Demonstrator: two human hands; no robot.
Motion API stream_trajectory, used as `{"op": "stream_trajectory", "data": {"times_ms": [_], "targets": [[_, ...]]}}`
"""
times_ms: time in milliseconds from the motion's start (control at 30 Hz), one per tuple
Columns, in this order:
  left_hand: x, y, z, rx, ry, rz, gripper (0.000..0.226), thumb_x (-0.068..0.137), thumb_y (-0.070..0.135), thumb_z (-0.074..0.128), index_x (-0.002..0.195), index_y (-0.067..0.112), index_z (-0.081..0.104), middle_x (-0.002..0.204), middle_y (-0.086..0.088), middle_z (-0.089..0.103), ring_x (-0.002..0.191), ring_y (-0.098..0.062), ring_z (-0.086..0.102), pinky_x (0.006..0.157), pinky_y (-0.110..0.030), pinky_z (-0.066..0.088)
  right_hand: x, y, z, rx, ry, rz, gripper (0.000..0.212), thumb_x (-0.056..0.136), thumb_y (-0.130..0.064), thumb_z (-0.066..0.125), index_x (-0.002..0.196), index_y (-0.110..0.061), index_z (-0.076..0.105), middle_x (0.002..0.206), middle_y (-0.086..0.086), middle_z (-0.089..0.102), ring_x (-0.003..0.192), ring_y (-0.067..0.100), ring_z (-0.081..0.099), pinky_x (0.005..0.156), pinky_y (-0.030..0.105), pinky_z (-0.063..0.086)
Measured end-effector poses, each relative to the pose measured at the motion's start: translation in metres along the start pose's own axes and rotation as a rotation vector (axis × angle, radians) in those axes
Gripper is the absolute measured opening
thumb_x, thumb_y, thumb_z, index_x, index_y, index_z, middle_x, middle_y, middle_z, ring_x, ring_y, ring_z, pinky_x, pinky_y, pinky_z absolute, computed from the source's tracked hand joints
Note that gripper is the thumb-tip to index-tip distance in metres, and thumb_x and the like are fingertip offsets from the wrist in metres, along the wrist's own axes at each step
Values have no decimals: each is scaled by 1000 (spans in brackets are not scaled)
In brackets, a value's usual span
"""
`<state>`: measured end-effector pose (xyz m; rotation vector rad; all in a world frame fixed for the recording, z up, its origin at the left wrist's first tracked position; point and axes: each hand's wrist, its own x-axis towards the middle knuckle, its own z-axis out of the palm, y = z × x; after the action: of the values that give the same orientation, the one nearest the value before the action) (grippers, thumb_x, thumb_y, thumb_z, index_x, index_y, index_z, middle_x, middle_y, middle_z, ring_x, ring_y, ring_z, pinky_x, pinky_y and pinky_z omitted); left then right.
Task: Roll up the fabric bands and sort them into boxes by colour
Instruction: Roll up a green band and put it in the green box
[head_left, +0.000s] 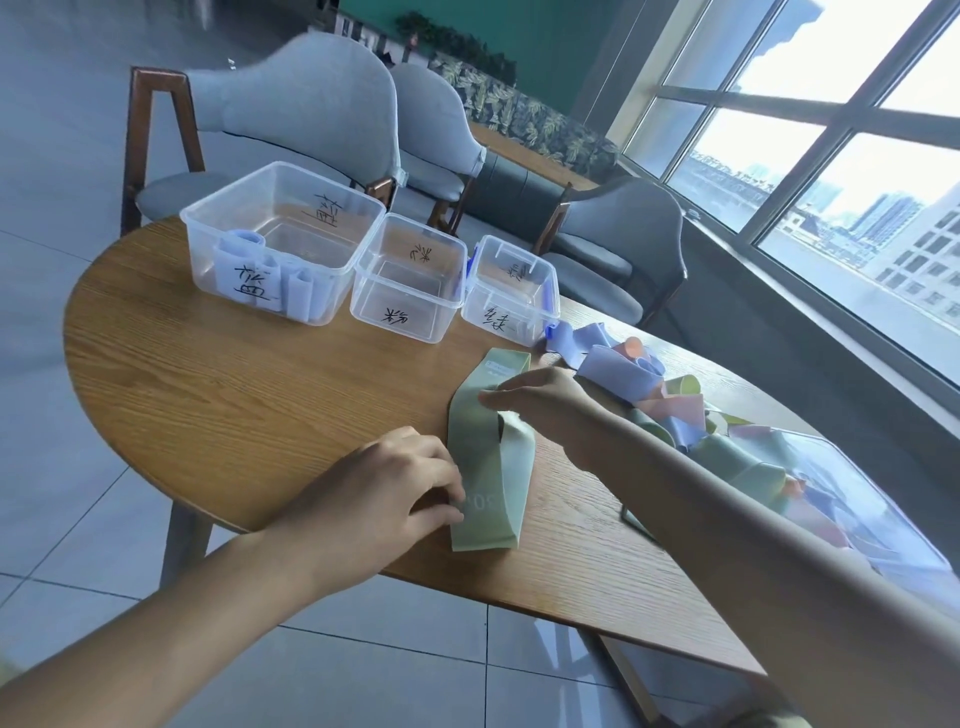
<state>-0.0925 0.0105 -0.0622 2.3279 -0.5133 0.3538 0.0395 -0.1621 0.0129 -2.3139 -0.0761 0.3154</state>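
A green fabric band (488, 467) lies lengthwise on the wooden table (234, 395), with a loose fold raised at its middle. My left hand (395, 488) pinches the band's near left edge with curled fingers. My right hand (540, 405) lies across the band's upper part, its fingers curled onto the fabric. Three clear plastic boxes stand at the far side: a large box (280, 239) holding rolled blue bands, a middle box (410, 280) with nothing visible inside, and a small box (511, 291) with blue clips.
A heap of loose blue, pink and green bands (665, 405) lies right of my right hand, beside a clear lid or tray (862, 509) at the table's right edge. Grey chairs (311, 114) stand behind the table. A window runs along the right.
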Motion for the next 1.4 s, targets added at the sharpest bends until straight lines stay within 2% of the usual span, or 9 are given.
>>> {"op": "stream_trajectory", "data": {"times_ms": [100,267,400,567,700,833,967,1133,1400], "targets": [[-1,-1,0,3,0,8,10,91,39,70,97,32,73,104,22,62,106,0,50,93,-25,44,-2,-1,3,-47,14,-24,33,84,-18,77,93,12,67,70,11,48,64,18,40,55,26,29],[0,1,-2,-2,28,31,8,90,38,70,96,32,72,103,22,63,101,0,52,91,-25,45,-5,-4,-2,48,58,-76,10,90,-13,70,80,-12,69,75,5,63,58,15,58,57,24,44],[-1,5,-5,-30,48,50,6,91,36,70,94,32,72,101,22,63,99,0,54,88,-24,44,-10,3,-9,116,43,-23,13,91,-11,70,78,-12,70,79,8,68,56,16,61,58,25,49],[-3,10,-3,-63,5,92,8,92,41,68,95,33,70,101,23,62,98,-1,54,88,-26,45,-13,31,-16,-171,178,-16,24,86,-25,71,71,-7,74,74,12,74,57,18,62,52,28,48],[-5,14,1,-91,-55,97,12,88,44,72,92,33,70,99,22,63,98,-3,55,86,-27,45,-12,41,-20,-261,256,-39,15,87,-30,70,83,-15,73,75,2,73,62,12,65,55,24,50],[-7,17,3,-92,-106,106,11,86,43,74,88,33,70,96,21,61,98,-4,56,86,-27,46,-7,44,-21,-163,235,-50,17,89,-27,69,106,-24,70,97,-8,72,85,10,68,59,19,43],[-8,22,7,-78,-112,130,7,86,34,76,85,30,70,94,20,61,96,-1,54,84,-24,46,-4,50,-18,-78,159,-115,18,89,-20,69,103,-31,69,99,-10,75,88,9,69,82,34,58],[-10,27,11,-79,-100,140,4,88,30,75,87,29,71,94,20,62,97,-1,55,83,-24,47,-10,59,-15,-31,151,-155,21,90,-17,70,102,-35,68,108,-7,74,100,13,69,97,44,54],[-11,30,9,-116,-86,126,3,89,27,74,91,28,72,97,20,62,96,1,58,83,-22,48,-85,63,-3,-141,226,-297,10,90,-19,71,96,-26,73,93,-15,74,86,-2,68,79,33,57]]}}
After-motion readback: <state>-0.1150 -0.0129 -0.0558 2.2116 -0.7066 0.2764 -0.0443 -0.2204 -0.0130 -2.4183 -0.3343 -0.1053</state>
